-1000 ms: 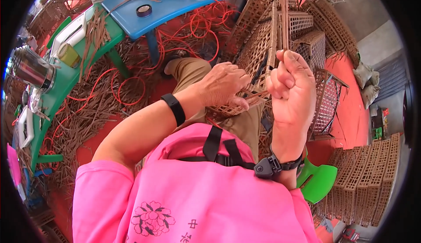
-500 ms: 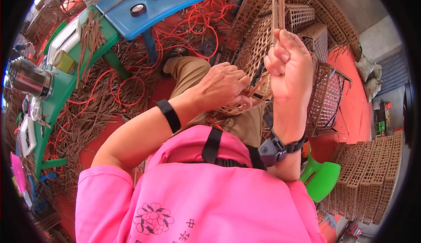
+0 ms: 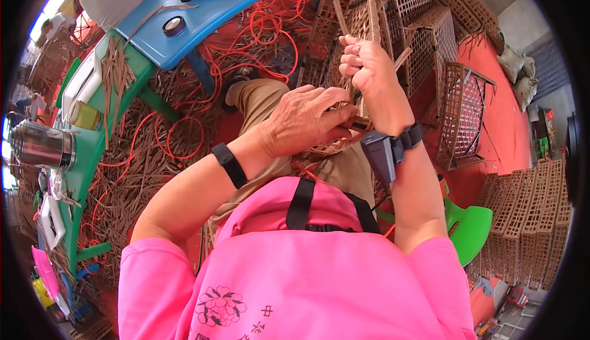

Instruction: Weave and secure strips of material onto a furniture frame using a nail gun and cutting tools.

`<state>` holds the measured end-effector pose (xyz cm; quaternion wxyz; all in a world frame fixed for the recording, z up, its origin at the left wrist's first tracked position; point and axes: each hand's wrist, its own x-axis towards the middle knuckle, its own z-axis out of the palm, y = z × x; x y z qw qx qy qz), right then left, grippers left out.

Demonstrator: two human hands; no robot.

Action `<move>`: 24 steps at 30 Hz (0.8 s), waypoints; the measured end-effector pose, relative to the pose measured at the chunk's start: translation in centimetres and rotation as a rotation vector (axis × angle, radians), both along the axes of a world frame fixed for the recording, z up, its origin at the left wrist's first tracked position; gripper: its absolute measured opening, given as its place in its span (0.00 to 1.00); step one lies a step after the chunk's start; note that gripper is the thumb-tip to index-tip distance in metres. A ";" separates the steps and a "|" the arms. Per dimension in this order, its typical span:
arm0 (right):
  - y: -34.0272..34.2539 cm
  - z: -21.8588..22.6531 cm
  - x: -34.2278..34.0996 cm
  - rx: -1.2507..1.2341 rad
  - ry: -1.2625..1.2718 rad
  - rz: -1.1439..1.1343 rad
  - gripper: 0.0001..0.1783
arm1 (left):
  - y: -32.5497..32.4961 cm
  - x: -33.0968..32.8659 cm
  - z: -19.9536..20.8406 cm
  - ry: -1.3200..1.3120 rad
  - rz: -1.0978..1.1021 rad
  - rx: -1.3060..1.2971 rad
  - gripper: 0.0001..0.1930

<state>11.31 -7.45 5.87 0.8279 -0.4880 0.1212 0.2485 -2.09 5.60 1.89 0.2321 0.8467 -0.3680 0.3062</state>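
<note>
A brown lattice-woven basket (image 3: 359,23) stands between my knees, its near end partly hidden by my hands. My left hand (image 3: 310,119) lies over its near edge, fingers curled down and closed on the weave there; the fingertips are partly hidden. Higher and to the right, my right hand (image 3: 372,73) is closed in a pinch. A flat brown strip (image 3: 339,17) sticks up from its fingertips. Another strip end juts out beside the right hand's knuckles, and I cannot tell whether it is the same piece.
On the left, a blue table (image 3: 203,11) holds orange-black power tools and a roll of tape (image 3: 174,26). A green table (image 3: 86,149) bears a metal pot (image 3: 43,145). Red hose (image 3: 276,27) and loose strips cover the floor. Baskets (image 3: 522,223) and a green chair (image 3: 470,232) stand right.
My right hand has moved left and slightly down, its strip now tilting leftward. The left hand has turned, its fingers lifting a little higher over the basket edge. The view has shifted slightly.
</note>
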 end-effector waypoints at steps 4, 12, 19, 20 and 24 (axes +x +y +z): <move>0.1 -0.6 0.3 -0.034 0.038 0.121 0.07 | -0.3 -0.1 0.1 0.044 0.011 -0.040 0.21; -1.3 1.3 -2.3 -0.928 -1.326 -0.461 0.18 | -0.9 0.1 2.3 0.215 -0.003 -0.002 0.16; -7.0 4.7 -14.6 -0.441 -0.961 0.322 0.11 | -0.3 1.2 3.3 0.550 -0.093 -0.046 0.16; -7.7 3.8 -15.5 -0.536 -0.894 0.354 0.11 | -0.2 1.3 3.8 0.678 -0.079 -0.018 0.17; -9.0 -1.5 -16.9 -0.891 -0.864 0.329 0.11 | -0.2 2.7 3.6 0.824 -0.212 -0.087 0.22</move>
